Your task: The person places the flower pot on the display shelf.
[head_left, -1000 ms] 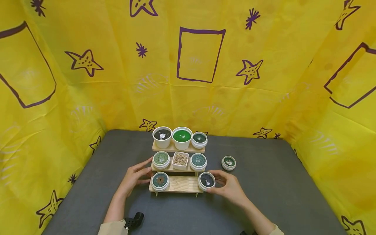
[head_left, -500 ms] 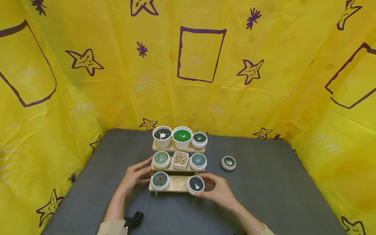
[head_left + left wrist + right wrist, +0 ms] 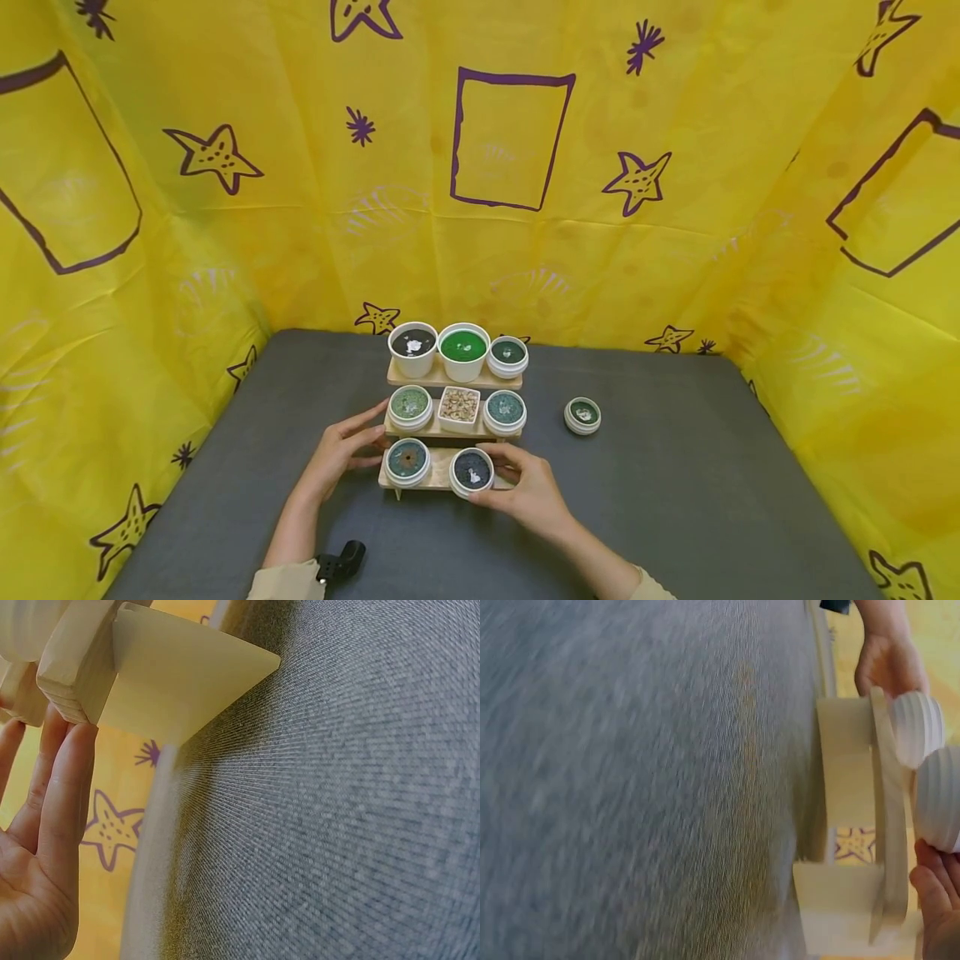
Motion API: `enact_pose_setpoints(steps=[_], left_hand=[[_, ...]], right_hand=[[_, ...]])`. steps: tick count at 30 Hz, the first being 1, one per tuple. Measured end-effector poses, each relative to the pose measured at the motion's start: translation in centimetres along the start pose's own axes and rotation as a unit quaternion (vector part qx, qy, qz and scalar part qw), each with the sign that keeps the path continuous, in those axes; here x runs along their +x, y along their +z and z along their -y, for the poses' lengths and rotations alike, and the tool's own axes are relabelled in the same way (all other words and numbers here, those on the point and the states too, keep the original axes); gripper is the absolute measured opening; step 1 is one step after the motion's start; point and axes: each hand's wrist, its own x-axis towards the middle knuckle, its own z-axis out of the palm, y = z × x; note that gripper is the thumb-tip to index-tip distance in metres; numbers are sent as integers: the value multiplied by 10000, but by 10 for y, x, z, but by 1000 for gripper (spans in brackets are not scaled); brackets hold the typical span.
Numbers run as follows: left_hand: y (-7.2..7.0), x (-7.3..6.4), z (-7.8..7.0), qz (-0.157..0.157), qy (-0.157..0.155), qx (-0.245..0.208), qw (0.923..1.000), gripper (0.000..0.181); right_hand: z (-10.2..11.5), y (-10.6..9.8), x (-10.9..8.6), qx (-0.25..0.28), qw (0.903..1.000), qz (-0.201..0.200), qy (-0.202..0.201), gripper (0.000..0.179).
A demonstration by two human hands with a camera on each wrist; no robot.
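A three-step wooden stand (image 3: 441,479) holds white pots. On its lowest shelf, my right hand (image 3: 528,492) pinches a small round white jar with dark filling (image 3: 472,471) between thumb and fingers. The jar's ribbed side (image 3: 939,791) shows in the right wrist view, low over the shelf (image 3: 891,847). To its left sits a teal-filled jar (image 3: 407,458) with a brown spot in the middle. My left hand (image 3: 341,454) is at the stand's left side; in the left wrist view its straight fingers (image 3: 67,780) touch the shelf end (image 3: 75,675).
The middle shelf bears a light green jar (image 3: 410,404), a square dish of chips (image 3: 459,406) and a teal jar (image 3: 505,408). Up top are a black-filled cup (image 3: 413,346), a bright green one (image 3: 463,347) and a dark green jar (image 3: 508,354). Another green jar (image 3: 582,414) stands right.
My right hand has moved the dark-filled jar leftward, from the right end of the lowest shelf to near its middle. The left hand has stayed at the stand's left side.
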Motion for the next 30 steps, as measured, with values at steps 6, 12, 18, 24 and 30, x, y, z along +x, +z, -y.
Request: enact_pose_setpoints(steps=[6, 12, 18, 24, 30], left_hand=[[0, 0, -1, -26, -73, -13, 10000, 57], [0, -1, -1, -6, -36, -44, 10000, 57], [1, -2, -2, 26, -23, -76, 10000, 57], [0, -3, -3, 53, 23, -50, 10000, 57], [0, -1, -2, -7, -27, -90, 10000, 56]], right_hand=[[2, 12, 4, 161, 9998, -113, 47, 57], [3, 19, 7, 141, 9995, -261, 50, 57], [2, 23, 10, 205, 9990, -398, 67, 57], [1, 24, 13, 396, 9979, -510, 63, 57], [0, 25, 14, 284, 9981, -545, 48, 56]])
